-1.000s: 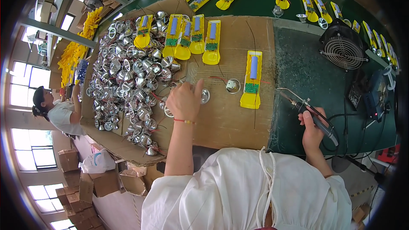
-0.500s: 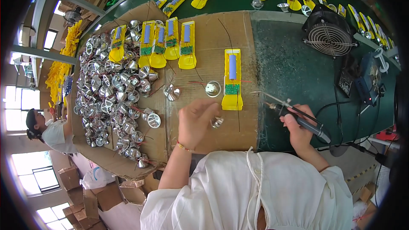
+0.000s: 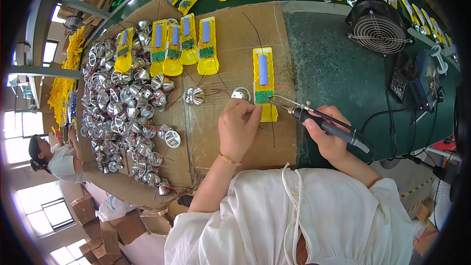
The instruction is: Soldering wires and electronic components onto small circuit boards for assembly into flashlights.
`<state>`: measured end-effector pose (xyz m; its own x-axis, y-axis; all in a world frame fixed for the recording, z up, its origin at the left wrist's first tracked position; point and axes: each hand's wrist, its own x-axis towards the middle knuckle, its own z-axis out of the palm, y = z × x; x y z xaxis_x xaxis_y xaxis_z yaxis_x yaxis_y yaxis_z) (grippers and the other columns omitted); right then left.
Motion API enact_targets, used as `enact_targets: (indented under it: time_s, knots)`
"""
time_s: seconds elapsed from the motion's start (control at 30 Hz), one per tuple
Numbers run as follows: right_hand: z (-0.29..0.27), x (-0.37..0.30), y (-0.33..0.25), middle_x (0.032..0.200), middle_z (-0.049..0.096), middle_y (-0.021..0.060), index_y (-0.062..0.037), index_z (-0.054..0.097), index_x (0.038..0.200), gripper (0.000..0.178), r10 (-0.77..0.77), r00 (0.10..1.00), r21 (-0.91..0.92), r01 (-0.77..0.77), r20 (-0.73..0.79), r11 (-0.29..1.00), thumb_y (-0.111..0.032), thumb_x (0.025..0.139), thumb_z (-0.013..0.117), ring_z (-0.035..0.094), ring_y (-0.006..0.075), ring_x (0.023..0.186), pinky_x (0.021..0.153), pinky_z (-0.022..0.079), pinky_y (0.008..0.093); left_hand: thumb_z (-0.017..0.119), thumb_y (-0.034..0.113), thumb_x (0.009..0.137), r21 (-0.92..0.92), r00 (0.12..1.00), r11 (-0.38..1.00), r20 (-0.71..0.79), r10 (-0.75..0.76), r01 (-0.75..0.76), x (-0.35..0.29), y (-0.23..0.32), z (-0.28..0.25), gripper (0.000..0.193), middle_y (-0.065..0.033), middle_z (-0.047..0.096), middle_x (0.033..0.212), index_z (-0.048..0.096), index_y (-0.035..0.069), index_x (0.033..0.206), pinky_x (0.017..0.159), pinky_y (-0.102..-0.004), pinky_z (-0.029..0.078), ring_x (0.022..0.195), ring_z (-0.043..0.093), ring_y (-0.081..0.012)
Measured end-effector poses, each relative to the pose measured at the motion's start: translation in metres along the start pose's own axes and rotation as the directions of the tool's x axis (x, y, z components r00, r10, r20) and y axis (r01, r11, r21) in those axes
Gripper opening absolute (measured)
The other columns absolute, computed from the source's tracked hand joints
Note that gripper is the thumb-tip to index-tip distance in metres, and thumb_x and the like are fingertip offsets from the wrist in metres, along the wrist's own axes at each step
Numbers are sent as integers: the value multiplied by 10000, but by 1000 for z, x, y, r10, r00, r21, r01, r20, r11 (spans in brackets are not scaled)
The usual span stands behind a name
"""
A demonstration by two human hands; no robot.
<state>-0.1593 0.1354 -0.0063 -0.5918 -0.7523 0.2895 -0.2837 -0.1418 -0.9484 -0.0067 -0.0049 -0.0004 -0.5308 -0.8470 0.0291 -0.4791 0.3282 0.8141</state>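
My right hand (image 3: 327, 140) grips a dark-handled soldering iron (image 3: 336, 131) with a thin metal feed tube (image 3: 294, 102) alongside its tip. Both tips reach to the green circuit board (image 3: 262, 97) of a yellow plastic housing (image 3: 268, 114). A blue cylindrical battery (image 3: 263, 70) lies in that housing, and thin wires stick out around it. Just left of the board, my left hand (image 3: 239, 127) has thumb and fingers pinched together; what is between them is too small to make out. Beyond its fingertips sits a silver reflector cup (image 3: 240, 93) with red wires. More shiny reflectors (image 3: 195, 95) lie further left.
A heap of silver reflectors (image 3: 125, 103) covers the left of the cardboard (image 3: 216, 137). Several yellow housings (image 3: 208, 61) lie behind it and along the far green bench. At the right stand a fan (image 3: 378, 32), a soldering station (image 3: 422, 88) and cables. Another person (image 3: 61, 157) is far left.
My right hand has brought the iron and feed tube left onto the circuit board. My left hand has moved right and up to the housing's edge. The whole view has shifted slightly.
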Motion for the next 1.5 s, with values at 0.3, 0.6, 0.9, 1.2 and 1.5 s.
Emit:
enact_targets:
  time_s: [0.3, 0.6, 0.9, 1.2, 1.5]
  knots:
    - [2, 2, -4, 650, 590, 31, 8, 576, 838, 152, -11, 999, -76, 15, 52, 997, -82, 776, 682, 516, 54, 543, 490, 412, 207, 656, 86, 771, -15, 1000, 1000, -1, -3, 3, 1, 1, 0, 102, -102, 584, 768, 630, -5, 733, 588, -298, 471, 631, 602, -213]
    - [-6, -6, 4, 724, 585, 26, 10, 576, 883, 150, 134, 990, 88, -129, -51, 988, -69, 790, 663, 512, 51, 612, 543, 420, 198, 658, 97, 767, -13, 1000, 1000, -2, -11, 11, 3, 0, 1, 112, -97, 591, 784, 631, -5, 728, 602, -302, 472, 644, 604, -213]
    - [-15, -10, 7, 793, 591, 87, 26, 539, 913, 158, 179, 984, 71, -178, -7, 981, -62, 813, 623, 603, 129, 692, 616, 493, 244, 653, 103, 767, -43, 1000, 999, 11, -6, 6, 1, -2, -1, 109, -113, 631, 936, 657, -6, 768, 656, -303, 486, 750, 622, -230]
    - [-2, -2, 2, 637, 575, 18, 6, 573, 840, 155, 68, 998, 15, -68, -16, 998, -99, 790, 675, 503, 50, 550, 494, 406, 204, 648, 103, 773, -57, 999, 998, 34, -36, 38, 3, -5, 3, 113, -103, 633, 918, 648, -9, 771, 667, -298, 482, 731, 621, -226]
    - [1, 1, -1, 619, 576, 15, 4, 573, 838, 154, 61, 998, -15, -60, 34, 998, -95, 785, 679, 503, 48, 541, 491, 406, 202, 640, 70, 797, -89, 1000, 996, 21, -10, 11, 3, -1, 3, 122, -77, 618, 892, 631, -51, 785, 566, -215, 455, 629, 552, -79]
